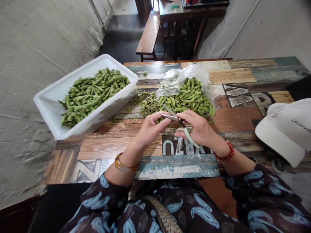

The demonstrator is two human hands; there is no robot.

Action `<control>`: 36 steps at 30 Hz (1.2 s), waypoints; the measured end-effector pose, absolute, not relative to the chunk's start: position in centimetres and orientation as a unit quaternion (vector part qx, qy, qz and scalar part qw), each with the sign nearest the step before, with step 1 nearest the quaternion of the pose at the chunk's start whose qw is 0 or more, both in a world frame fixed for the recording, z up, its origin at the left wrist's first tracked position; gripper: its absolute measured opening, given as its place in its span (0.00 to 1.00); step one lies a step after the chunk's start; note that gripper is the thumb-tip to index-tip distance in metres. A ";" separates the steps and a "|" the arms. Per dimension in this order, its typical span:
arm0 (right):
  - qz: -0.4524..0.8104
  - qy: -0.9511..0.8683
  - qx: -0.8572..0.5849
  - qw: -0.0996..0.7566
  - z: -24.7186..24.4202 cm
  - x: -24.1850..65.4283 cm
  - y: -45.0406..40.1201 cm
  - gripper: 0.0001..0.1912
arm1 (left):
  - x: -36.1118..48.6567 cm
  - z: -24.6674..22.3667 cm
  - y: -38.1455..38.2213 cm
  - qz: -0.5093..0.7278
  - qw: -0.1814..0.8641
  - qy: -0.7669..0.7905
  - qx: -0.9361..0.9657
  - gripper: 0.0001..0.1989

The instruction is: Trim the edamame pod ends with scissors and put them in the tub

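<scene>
My left hand (153, 127) is closed around a green soybean pod (159, 120), most of it hidden by the fingers. In my right hand (198, 127) is a pair of scissors (190, 136) with pale green handles; the blades are parted and reach to the left thumb and fingertips. Just beyond both hands, a heap of soybean pods (191, 97) spills from a clear plastic bag (198, 72). A small pile of trimmed scraps (148, 104) lies to its left. More pods (97, 94) fill part of a white plastic tub (52, 94) on the left.
The patchwork-patterned table (116, 142) runs up to a rough wall (43, 42) on the left. A white cap (286, 129) lies at the right. Past the far edge stand a wooden bench (150, 34) and another table (194, 12).
</scene>
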State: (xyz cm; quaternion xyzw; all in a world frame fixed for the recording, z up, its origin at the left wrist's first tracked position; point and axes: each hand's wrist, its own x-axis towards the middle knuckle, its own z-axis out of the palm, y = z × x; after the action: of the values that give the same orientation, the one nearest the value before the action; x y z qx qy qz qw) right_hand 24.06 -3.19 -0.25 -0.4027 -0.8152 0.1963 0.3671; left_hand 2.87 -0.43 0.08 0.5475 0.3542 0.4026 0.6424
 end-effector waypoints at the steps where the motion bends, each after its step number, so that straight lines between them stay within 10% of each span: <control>1: 0.201 -0.814 -0.400 0.369 -0.3 24.1 -3.2 0.27 | 2.8 0.0 -0.4 0.400 0.636 0.354 0.557 0.13; 36: 0.171 -0.809 -0.423 0.371 -1.0 23.7 -3.4 0.26 | 3.3 0.9 -0.2 0.409 0.751 0.373 0.360 0.13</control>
State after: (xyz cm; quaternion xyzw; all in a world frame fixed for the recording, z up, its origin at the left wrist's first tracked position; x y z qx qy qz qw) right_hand 23.66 -3.40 -0.97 -0.4233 -0.8089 0.1706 0.3707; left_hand 3.34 -0.24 0.93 0.3596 0.3729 0.4087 0.7514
